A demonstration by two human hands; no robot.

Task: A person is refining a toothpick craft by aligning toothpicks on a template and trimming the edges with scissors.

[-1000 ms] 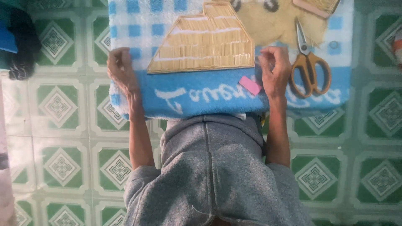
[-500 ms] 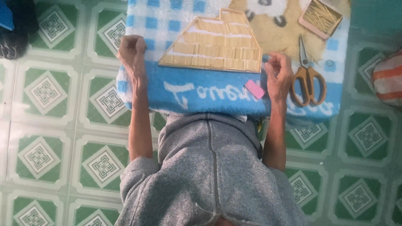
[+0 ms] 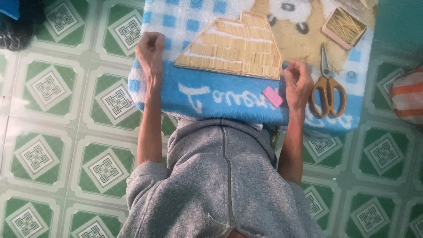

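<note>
Green patterned floor tiles (image 3: 48,88) under all; blue-white towel (image 3: 220,94) lies under both hands; flat stick panel (image 3: 233,48) on towel between hands; left hand (image 3: 150,53) curled into loose fist on towel edge, just left of panel, clamped on nothing visible; right hand (image 3: 298,81) half curled, fingers bent, at panel corner; scissors (image 3: 327,86) just right of right hand; stick box (image 3: 343,27) beyond scissors; pink eraser (image 3: 272,96) just left of right hand.
</note>
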